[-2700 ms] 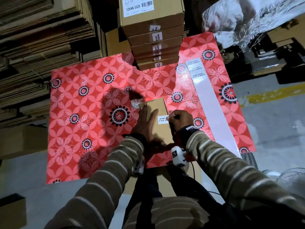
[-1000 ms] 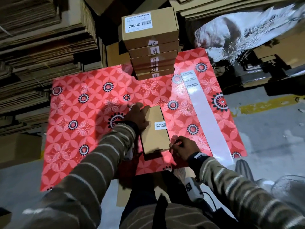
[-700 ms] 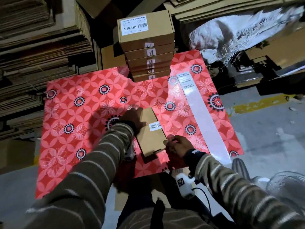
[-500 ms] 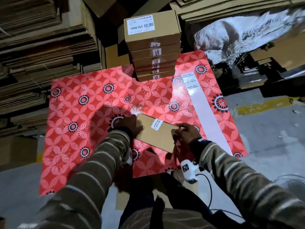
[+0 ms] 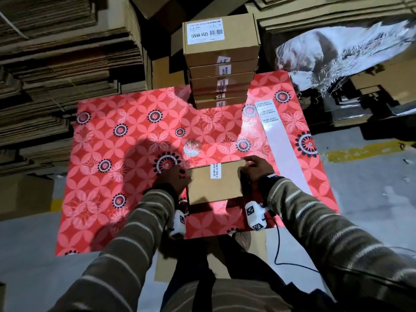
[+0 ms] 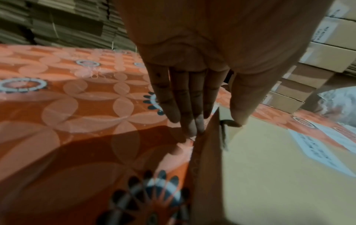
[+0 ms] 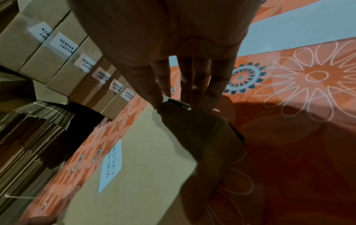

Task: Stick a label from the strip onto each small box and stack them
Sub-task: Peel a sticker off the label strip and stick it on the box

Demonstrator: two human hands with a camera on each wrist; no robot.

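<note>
A small brown box (image 5: 216,184) lies crosswise over the near middle of the red floral table (image 5: 126,188), a shadow beneath it. A white seal label (image 5: 215,170) is stuck over its far top edge. My left hand (image 5: 180,176) grips the box's left end, fingers down the side wall (image 6: 204,152) and thumb on top. My right hand (image 5: 249,168) grips the right end the same way, thumb on the top edge (image 7: 158,105). The label strip (image 5: 278,140) lies at the right, with three labels (image 5: 266,113) at its far end. A stack of labelled boxes (image 5: 221,75) stands at the back.
Piles of flat cardboard (image 5: 56,64) rise behind and left of the table. A silvery sack (image 5: 337,52) lies at the back right. Grey floor with a yellow line (image 5: 360,152) runs along the right. The table's left half holds nothing.
The box has been turned from lengthwise to crosswise. My right hand left the label and near corner and now holds the right end; my left hand stayed on the other end.
</note>
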